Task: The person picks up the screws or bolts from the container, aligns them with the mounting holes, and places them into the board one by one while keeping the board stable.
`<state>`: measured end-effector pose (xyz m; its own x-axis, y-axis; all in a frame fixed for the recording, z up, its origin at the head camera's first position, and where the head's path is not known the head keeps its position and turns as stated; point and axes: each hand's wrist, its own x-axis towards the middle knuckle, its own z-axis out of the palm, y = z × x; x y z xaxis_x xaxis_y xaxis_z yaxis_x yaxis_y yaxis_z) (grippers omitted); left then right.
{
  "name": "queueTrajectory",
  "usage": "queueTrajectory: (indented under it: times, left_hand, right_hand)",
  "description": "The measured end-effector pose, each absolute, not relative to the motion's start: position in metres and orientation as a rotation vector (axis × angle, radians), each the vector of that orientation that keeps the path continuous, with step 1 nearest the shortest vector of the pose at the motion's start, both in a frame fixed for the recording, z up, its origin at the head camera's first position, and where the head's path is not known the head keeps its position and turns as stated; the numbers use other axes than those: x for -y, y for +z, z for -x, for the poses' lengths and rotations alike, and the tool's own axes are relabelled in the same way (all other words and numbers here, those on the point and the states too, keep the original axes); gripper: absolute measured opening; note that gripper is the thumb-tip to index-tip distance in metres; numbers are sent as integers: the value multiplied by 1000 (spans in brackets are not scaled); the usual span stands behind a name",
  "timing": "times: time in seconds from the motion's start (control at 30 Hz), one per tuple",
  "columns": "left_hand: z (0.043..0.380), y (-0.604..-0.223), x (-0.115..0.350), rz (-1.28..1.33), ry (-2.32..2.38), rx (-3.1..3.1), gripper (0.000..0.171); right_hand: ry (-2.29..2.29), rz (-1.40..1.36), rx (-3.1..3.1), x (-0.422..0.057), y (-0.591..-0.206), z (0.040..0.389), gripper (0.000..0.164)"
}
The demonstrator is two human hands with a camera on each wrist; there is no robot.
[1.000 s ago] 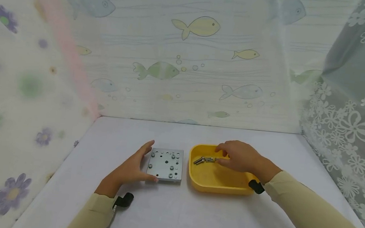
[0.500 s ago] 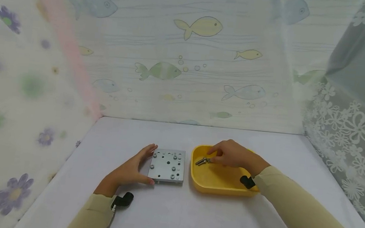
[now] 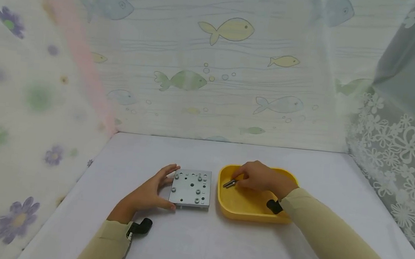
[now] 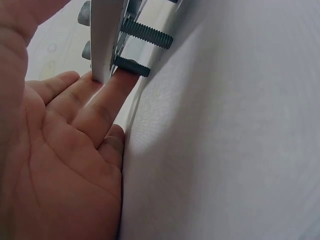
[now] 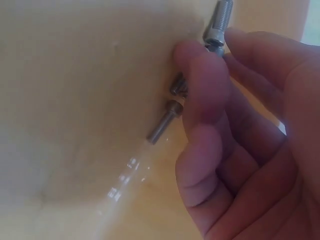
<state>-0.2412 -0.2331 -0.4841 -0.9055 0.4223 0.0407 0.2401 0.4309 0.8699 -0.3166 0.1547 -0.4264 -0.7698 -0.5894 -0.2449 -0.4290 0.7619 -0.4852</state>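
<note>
Yellow tray [image 3: 253, 217] is placed just beside the metal plate [image 3: 186, 192], with a narrow strip of cloth seen between the 2. Loose screws [image 5: 165, 122] are grouped towards the tray's left end; at least 3 can be made out from the right wrist, part of the cluster being covered by fingers. The tray's right rim is partly blocked by the right sleeve [image 3: 339, 238], its inside by the right hand [image 3: 260, 178]. Around the screws that hand's fingertips are gathered; whether any screw is gripped cannot be told. The plate is grasped along its left side by the left hand [image 3: 147, 192], thumb at the near corner, fingers at the far one. 5 screw heads are seen on its upper face.

The table [image 3: 200, 245] is covered in white. It is bounded behind by a pale curtain [image 3: 131, 68] printed with fish, at left by a flowered curtain [image 3: 15, 98], and at right by sheer gray material [image 3: 402, 90] patterned with white flowers.
</note>
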Motion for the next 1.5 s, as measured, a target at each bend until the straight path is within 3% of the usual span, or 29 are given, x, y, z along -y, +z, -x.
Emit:
queueTrajectory:
  times: [0.8, 1.5]
  left_hand:
    - [237, -480, 233, -585, 1468, -2497, 125]
    - [237, -479, 232, -569, 1460, -2497, 126]
  right_hand:
    - [-552, 721, -2676, -142, -433, 313, 7]
    - [-747, 671, -2639, -153, -414, 303, 7]
